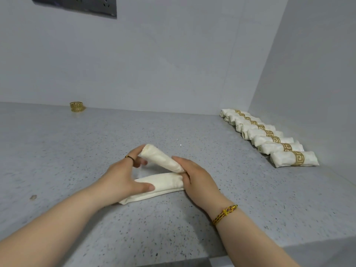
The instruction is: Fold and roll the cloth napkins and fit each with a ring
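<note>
Ring on left hand; yellow bracelet

Cool, even, diffuse light keeps the scene fairly bright, leaving only faint soft shadows on the speckled counter beneath the napkin. The wide lens bows the wall lines toward the edges. Detail is slightly soft throughout.

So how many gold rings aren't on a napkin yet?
1. The loose ring stands far left on the counter, against the wall. All other rings in view are round the rolled napkins lined up at the right. More may lie outside the picture.
</note>
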